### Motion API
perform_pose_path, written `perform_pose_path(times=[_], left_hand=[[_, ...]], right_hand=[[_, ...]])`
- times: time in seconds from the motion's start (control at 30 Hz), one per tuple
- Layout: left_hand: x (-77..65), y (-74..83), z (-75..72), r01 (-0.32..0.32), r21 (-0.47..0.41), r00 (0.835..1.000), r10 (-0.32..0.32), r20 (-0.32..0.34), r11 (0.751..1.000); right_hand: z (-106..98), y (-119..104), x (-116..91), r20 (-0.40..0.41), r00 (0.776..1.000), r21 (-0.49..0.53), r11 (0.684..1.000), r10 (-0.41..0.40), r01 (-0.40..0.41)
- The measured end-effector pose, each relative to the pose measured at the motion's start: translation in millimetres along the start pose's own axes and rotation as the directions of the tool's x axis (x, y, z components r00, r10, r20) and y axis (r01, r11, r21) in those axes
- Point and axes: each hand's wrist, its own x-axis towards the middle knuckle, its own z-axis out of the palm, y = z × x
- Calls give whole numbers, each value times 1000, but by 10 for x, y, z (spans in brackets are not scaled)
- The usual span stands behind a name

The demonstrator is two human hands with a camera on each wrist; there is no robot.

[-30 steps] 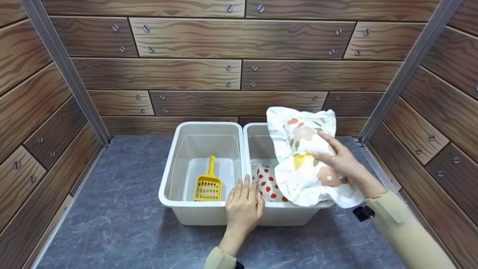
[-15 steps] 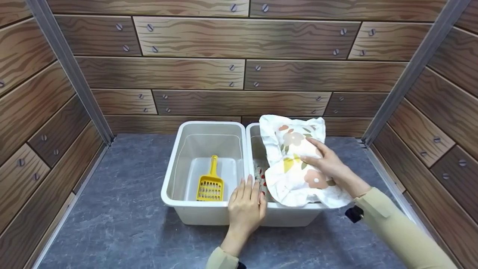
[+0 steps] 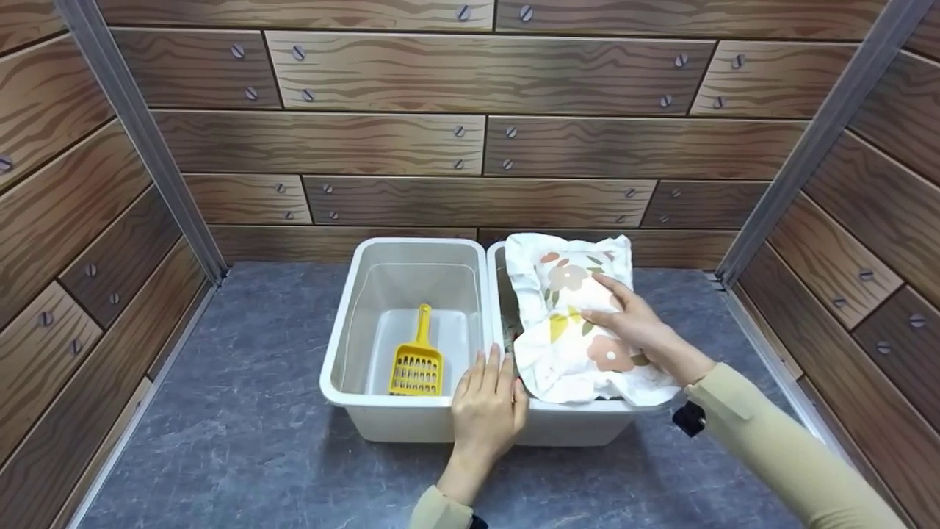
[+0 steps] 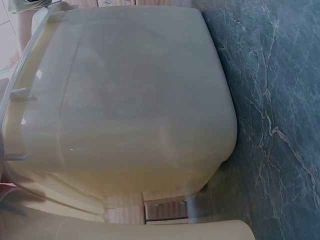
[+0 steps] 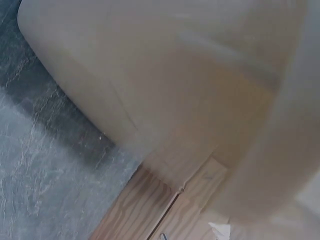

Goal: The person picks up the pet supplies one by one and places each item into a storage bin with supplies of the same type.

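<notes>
My right hand (image 3: 637, 327) holds a white frilled cushion (image 3: 562, 356) with a flower print, thumb and index finger lying over its face. The cushion covers most of the right-hand bin (image 3: 576, 426) and overlaps its front and right rims. Beneath it, the bin's red-spotted contents are almost hidden. My left hand (image 3: 485, 411) rests with straight fingers on the front rims where the two bins meet. In the left-hand bin (image 3: 393, 422) lies a yellow slotted litter scoop (image 3: 417, 367), handle pointing to the back.
Both pale bins stand side by side on a dark grey marbled surface (image 3: 220, 411). Wood-patterned walls (image 3: 396, 147) enclose the back and sides. The left wrist view shows a bin's outer wall (image 4: 140, 90); the right wrist view shows a blurred bin wall (image 5: 125, 65).
My right hand has moved the cushion left and lowered it over the right-hand bin, hiding most of the red-spotted contents. My left hand has stayed on the rims.
</notes>
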Motion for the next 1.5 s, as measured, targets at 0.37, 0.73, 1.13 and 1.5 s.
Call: perform_pose_path(times=[0.37,0.73,1.13,1.5], left_hand=[[2,-1,2,-7,13,999,6,40,1000],[2,-2,2,-5,9,999,5,53,1000],[2,-6,-15,-4,6,999,4,43,1000],[2,0,-22,1,16,998,-2,59,1000]], right_hand=[[158,3,46,37,999,47,998,33,-35],[250,-22,86,44,992,0,993,115,-115],[333,70,58,96,986,28,990,133,-136],[431,126,77,134,985,37,993,105,-111]])
